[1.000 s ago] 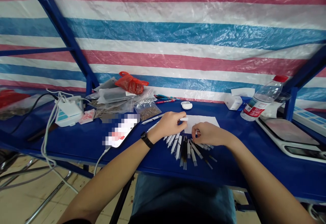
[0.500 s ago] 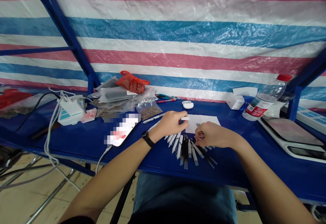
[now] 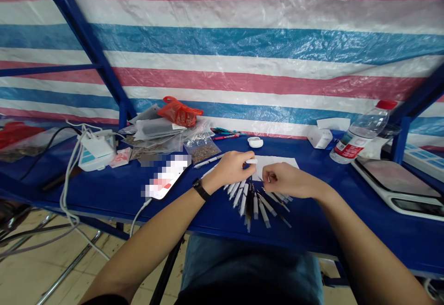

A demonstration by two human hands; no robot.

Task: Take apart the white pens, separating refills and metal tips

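1. At the far left of the blue table (image 3: pixel 104 194), a white charger block (image 3: pixel 95 150) sat with its cables trailing over the edge.
2. A phone (image 3: pixel 165 178) lay flat beside it, with clear plastic bags (image 3: pixel 204 149) and a red bag (image 3: pixel 179 111) behind.
3. The left hand (image 3: pixel 231 168) was closed around a white tube (image 3: pixel 251 161), whose end stuck out toward the right, just above the table.
4. Below both hands, a fan of pen parts (image 3: pixel 253 203) lay on the table near its front edge.
5. The right hand (image 3: pixel 287 180) hovered over a white sheet (image 3: pixel 280 162), its fingertips pinched on a small thin piece (image 3: pixel 268 178), too small to identify, close to the tube's end.
6. Further right stood a tissue box (image 3: pixel 321 137), a tilted water bottle (image 3: pixel 360 134) and a flat scale (image 3: pixel 391 180).
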